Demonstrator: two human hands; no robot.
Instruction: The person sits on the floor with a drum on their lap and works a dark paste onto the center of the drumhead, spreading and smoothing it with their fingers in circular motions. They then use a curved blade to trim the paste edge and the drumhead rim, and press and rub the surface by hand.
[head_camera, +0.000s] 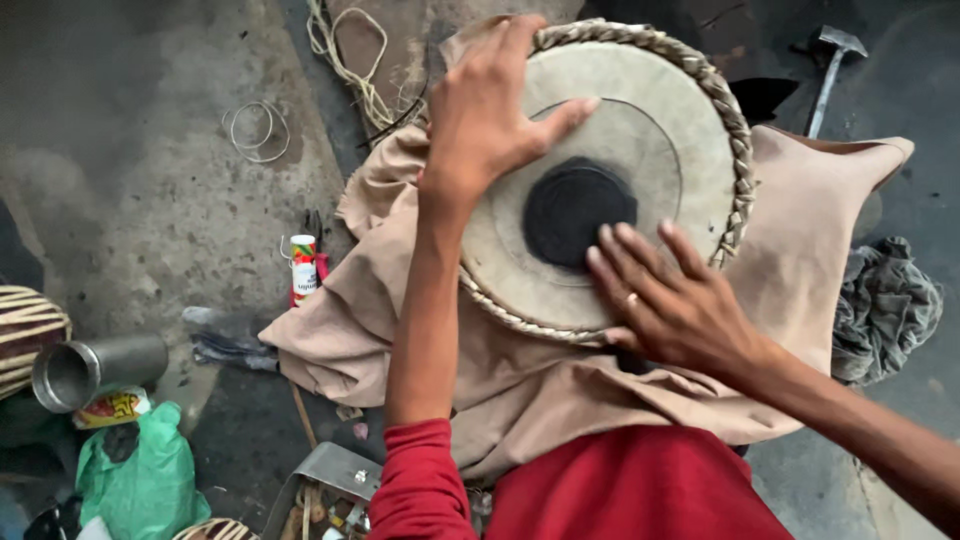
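— Left hand (480, 110) first: what have you got hold of?

— You have it spread over the upper left rim of the tabla drum (640, 130), fingers curled over the braided edge (735, 130) and thumb laid flat on the skin, gripping to steady it. The drum sits at upper centre of the frame, tilted on the tan cloth (820, 220) across your lap.

— And your right hand (680, 300)?

— Open, fingers flat and together, tips pressing at the lower right edge of the black centre patch (578, 210); it grasps nothing (a ring shows on one finger).

— How far along does it look?

— The head is laced and the patch is already on, so I judge you're at rubbing or checking. A hammer (832, 60) lies untouched at upper right.
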